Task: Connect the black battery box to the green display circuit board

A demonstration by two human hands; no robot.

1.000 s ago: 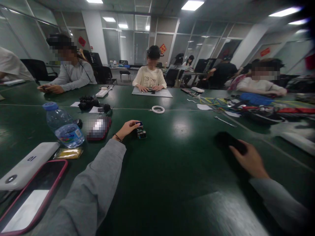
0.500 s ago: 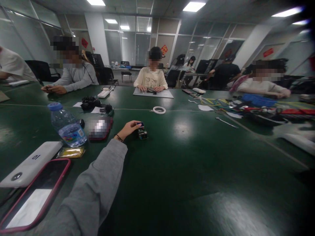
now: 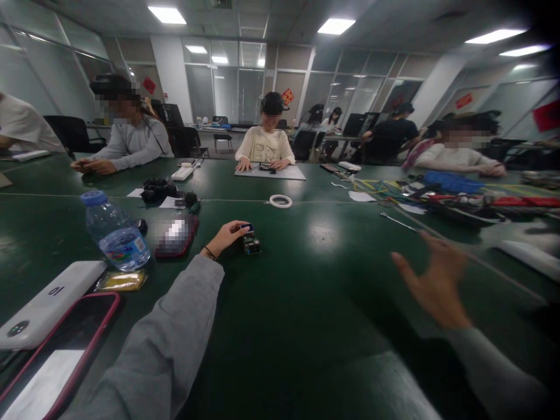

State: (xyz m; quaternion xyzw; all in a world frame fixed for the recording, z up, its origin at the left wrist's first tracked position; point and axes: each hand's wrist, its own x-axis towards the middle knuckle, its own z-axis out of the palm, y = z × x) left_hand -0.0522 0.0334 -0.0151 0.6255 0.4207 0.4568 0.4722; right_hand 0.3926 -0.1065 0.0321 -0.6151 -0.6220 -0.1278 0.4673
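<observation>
My left hand [image 3: 226, 237] is stretched forward on the green table. Its thumb and fingers pinch the far end of a small circuit-board module [image 3: 252, 244], which has a blue top part and a dark block at its near end. On the right, my right hand [image 3: 440, 283] hovers above the table, fingers spread and a little blurred, with nothing in it. A metal wrench [image 3: 398, 221] lies just beyond that hand.
At left are a water bottle [image 3: 116, 236], a yellow packet [image 3: 122, 280], a white device [image 3: 55, 297] and a red-cased phone [image 3: 102, 309]. A white ring [image 3: 280, 202] lies ahead. Cables and tools [image 3: 455, 195] crowd the far right. Several people sit around the table.
My right hand held a dark object a second ago, left the view, and is back empty with fingers spread. My left hand has kept its pinch on the circuit-board module.
</observation>
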